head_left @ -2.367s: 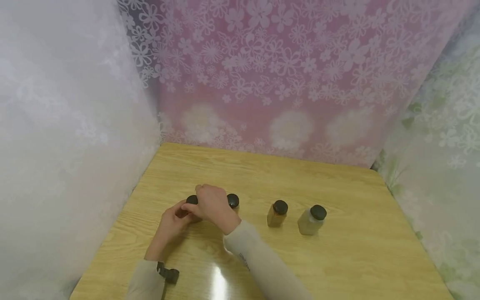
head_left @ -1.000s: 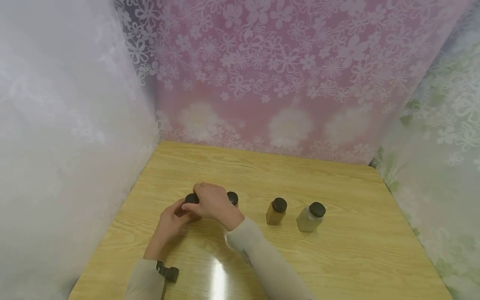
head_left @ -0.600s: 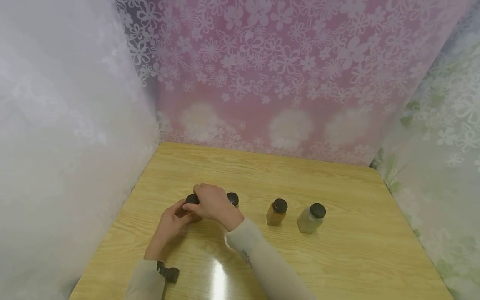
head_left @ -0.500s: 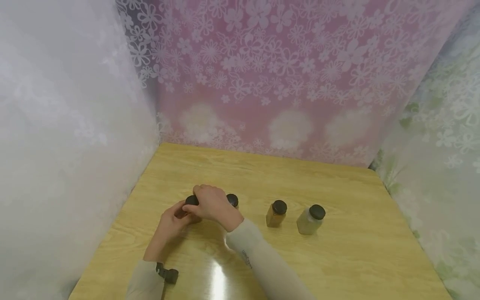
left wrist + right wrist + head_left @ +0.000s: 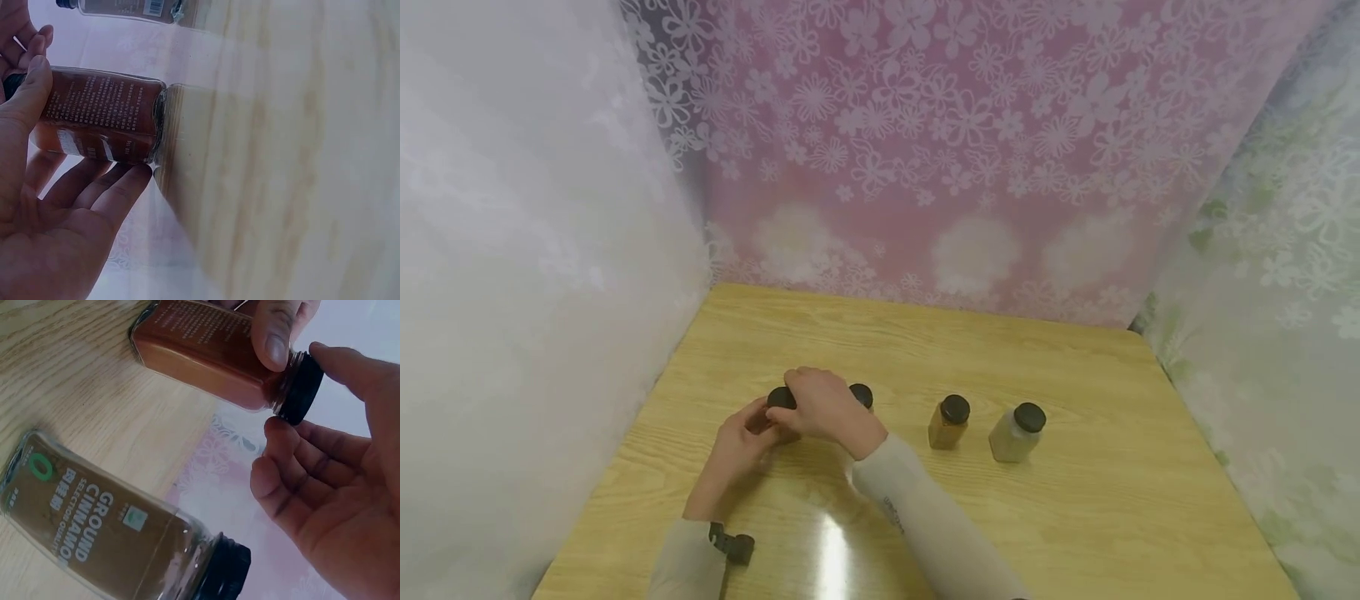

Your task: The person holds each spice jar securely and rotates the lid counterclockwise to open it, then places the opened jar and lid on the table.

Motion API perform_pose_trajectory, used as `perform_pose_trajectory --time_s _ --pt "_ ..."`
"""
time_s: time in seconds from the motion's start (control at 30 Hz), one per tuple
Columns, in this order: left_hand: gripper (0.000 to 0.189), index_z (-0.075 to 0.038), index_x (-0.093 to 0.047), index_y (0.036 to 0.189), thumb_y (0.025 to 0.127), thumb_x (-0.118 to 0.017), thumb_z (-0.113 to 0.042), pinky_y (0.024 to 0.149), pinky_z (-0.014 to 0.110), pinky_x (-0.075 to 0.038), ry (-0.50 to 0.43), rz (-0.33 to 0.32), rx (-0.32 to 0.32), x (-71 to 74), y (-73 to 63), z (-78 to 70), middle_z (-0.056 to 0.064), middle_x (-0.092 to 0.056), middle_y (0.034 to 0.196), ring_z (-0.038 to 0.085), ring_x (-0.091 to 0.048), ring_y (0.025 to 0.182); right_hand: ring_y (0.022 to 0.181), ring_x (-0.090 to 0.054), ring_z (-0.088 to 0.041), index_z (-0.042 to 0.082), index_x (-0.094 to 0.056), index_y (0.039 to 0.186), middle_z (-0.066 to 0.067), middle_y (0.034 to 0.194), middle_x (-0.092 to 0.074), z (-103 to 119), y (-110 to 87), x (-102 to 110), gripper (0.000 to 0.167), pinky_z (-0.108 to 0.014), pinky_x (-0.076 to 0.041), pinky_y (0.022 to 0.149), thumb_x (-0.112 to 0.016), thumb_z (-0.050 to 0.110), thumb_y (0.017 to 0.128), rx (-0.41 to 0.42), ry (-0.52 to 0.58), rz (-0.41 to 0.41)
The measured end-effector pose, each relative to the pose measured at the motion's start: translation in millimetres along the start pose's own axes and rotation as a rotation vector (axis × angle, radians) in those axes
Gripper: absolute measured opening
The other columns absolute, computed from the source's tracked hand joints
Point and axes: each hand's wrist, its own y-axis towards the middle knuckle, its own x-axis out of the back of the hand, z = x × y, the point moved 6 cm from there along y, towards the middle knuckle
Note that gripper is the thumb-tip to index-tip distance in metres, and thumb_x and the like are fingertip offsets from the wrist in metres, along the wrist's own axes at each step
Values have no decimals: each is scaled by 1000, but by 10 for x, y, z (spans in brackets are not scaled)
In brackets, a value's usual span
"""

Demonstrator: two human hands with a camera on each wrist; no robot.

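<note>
My left hand (image 5: pixel 737 442) grips a glass spice jar of red-brown powder (image 5: pixel 106 115), which stands upright on the table at left. In the left wrist view its thumb lies across the upper label and its fingers curl round the far side. My right hand (image 5: pixel 829 406) reaches over from the right and pinches the jar's black cap (image 5: pixel 302 387) between thumb and fingertips. The cap sits on the jar's neck. Beside it stands a jar labelled ground cinnamon (image 5: pixel 106 519), mostly hidden behind my right hand in the head view.
Further right on the wood-grain table (image 5: pixel 1075 500) stand a capped jar of orange-brown spice (image 5: pixel 947 427) and a wider capped jar with pale contents (image 5: pixel 1015 437). A pink floral sheet (image 5: pixel 887 167) hangs behind the table, with pale sheets at both sides.
Both hands stay at the same jar, nearly still. My right wrist has shifted slightly to the right since the earliest frame. The head view has drifted a little, moving the whole scene left.
</note>
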Motion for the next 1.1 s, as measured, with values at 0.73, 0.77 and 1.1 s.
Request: perform_pose_trajectory --time_s 0.73,0.77,1.1 --pt "52 -3 -55 151 102 -71 -13 108 40 -57 16 8 -40 -17 13 -57 25 -64 144 40 -64 132 69 -59 -12 14 -69 108 2 89 -65 -10 5 36 49 -24 -44 53 -62 62 101 -21 -152 -49" --pt "53 -2 -55 151 102 -70 -12 108 40 -57 14 6 -36 -21 11 -58 26 -64 144 41 -64 132 72 -60 -12 13 -69 111 1 93 -66 -10 6 34 47 -25 -46 56 -63 59 101 -13 -136 -34" --pt "50 0 -54 151 103 -67 -6 111 41 -54 -29 6 -17 -41 9 -49 28 -62 145 42 -61 136 102 -69 -18 14 -63 142 -3 126 -67 1 -10 24 50 -32 -60 80 -62 44 103 54 -118 43"
